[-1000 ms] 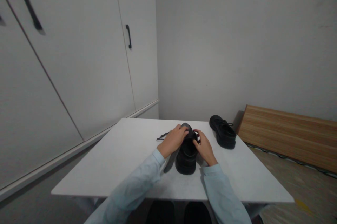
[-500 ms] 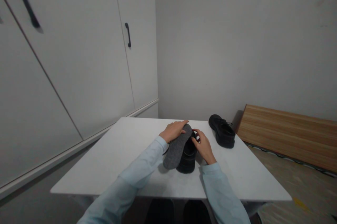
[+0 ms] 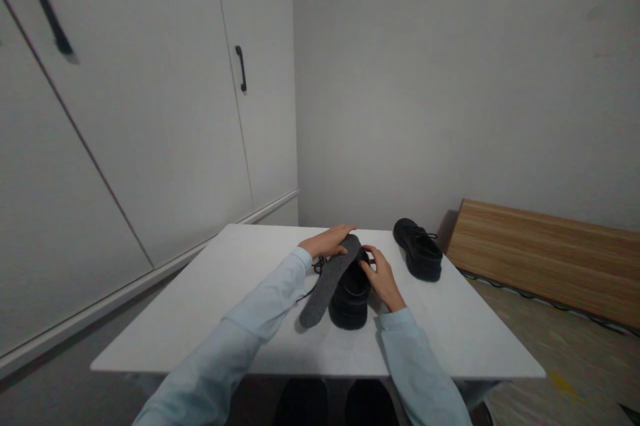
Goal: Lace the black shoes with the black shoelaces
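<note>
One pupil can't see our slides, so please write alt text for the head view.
A person's left hand holding a grey insole alongside a black shoe on a white table; the right hand holds that shoe near its opening. A second black shoe stands farther back to the right.

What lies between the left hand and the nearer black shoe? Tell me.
In the head view, the gray insole slants between the left hand and the nearer black shoe.
</note>
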Tool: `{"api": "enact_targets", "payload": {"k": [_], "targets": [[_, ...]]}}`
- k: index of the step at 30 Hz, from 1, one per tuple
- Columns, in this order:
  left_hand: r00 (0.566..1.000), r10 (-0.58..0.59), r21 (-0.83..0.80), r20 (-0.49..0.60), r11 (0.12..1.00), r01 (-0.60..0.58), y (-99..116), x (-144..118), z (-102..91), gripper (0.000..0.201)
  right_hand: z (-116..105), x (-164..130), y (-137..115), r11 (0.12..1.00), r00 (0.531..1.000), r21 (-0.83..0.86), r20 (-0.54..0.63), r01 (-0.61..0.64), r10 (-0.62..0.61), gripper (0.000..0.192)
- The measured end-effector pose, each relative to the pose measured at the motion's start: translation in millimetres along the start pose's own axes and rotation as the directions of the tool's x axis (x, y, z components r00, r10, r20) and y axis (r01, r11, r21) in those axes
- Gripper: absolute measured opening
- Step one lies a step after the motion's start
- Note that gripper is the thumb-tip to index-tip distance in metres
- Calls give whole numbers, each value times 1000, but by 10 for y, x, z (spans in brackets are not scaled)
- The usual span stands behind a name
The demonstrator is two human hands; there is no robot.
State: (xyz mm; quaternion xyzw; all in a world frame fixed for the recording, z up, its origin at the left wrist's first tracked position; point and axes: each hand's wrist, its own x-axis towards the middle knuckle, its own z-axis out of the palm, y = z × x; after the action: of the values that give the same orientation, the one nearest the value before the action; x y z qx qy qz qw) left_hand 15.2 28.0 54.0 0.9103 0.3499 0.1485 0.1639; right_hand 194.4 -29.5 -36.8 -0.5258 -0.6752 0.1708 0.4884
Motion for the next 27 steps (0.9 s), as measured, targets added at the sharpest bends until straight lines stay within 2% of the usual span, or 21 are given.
{"api": "enact_targets", "payload": {"k": [5,7,13,17,21,27], "targets": [[999,28,43,-37,999,-26,19,-28,-50,25,-19,7,-39,999,999,34,39,-15,14,36],[998,45,28,-49,999,-43,47,-69,-83,17,-21,6,-55,999,999,42,35,-10,9,36],[994,104,-77,22,992,-102,273,-230,-325,18,-1,6,-42,998,1000,54,29,-14,13,35],[977,205,-157,56,968,-195,454,-259,-457,16,9,-1,-40,998,999,55,37,-23,21,35],[962,258,-168,85,956,-241,589,-253,-385,14,4,-18,-73,998,999,65,36,-20,17,31],[972,229,-1,45,973,-229,640,-355,-139,26,-18,-20,-118,995,999,93,26,-26,24,29]]}}
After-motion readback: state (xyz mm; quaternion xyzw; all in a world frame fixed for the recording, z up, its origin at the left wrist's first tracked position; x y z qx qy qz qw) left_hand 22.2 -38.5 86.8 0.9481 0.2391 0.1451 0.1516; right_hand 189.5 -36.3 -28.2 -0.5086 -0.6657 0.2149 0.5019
